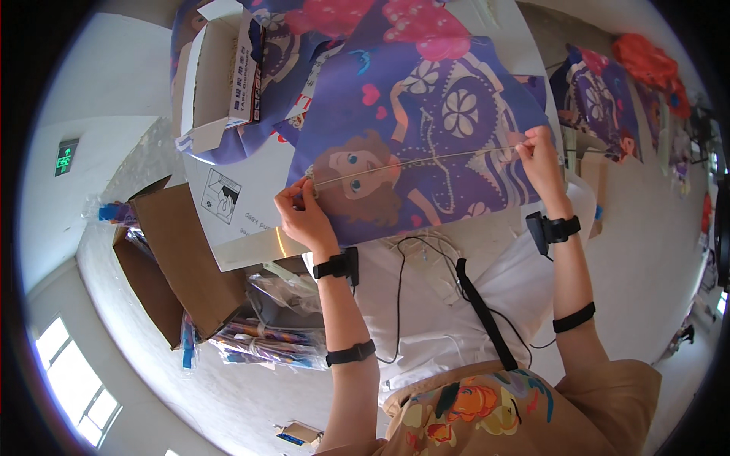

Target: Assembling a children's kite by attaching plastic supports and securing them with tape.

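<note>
A thin, pale, straight strand [418, 161] spans the gap between my hands; whether it is a slim rod or a taut cord I cannot tell. My left hand [306, 216] pinches its left end, close to the printed head of a cartoon figure. At the other end, the fingertips of my right hand [543, 166] are closed on it. Beneath the strand, a purple printed sheet [426, 99] with a cartoon princess in a gown lies across the table, the figure's head toward the left.
A white tabletop [217, 235] shows at the left and front edges. On it stands an open white carton [205, 83]. Lower left are an open brown cardboard box [186, 258] and bundled plastic-wrapped pieces [266, 343]. A black cable [401, 304] hangs near my lap. More printed sheets [604, 99] lie at the right.
</note>
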Demonstrator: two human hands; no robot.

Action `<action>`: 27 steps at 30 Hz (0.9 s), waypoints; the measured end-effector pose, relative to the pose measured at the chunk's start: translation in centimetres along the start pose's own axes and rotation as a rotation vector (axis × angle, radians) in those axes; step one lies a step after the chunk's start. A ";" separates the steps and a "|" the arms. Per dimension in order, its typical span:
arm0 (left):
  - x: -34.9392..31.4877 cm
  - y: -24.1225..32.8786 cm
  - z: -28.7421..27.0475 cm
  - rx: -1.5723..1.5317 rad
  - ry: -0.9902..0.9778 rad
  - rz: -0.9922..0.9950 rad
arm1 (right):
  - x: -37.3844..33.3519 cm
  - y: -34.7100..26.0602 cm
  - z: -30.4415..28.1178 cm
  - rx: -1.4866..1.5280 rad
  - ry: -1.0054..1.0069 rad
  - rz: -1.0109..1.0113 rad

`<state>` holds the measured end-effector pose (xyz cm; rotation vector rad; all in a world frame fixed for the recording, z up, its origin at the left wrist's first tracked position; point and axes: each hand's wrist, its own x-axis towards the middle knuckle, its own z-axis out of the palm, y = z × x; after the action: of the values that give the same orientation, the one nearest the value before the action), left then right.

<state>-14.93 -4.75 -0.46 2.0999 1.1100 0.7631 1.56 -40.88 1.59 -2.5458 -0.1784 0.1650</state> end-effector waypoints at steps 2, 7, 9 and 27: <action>0.0 0.0 0.1 0.002 -0.005 0.000 | 0.1 0.0 0.0 -0.006 -0.001 0.021; 0.4 -0.8 0.0 0.112 0.029 0.162 | 0.2 -0.8 0.4 0.010 0.020 0.109; 0.3 -1.0 -0.1 0.122 0.028 0.142 | 0.0 -1.6 0.3 0.015 0.029 0.127; 0.3 -0.4 -0.3 0.162 -0.013 0.075 | -0.9 -2.0 0.3 0.121 0.314 0.328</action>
<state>-15.21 -4.25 -0.52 2.2899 1.1243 0.7141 0.41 -39.24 2.48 -2.4247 0.3611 -0.0981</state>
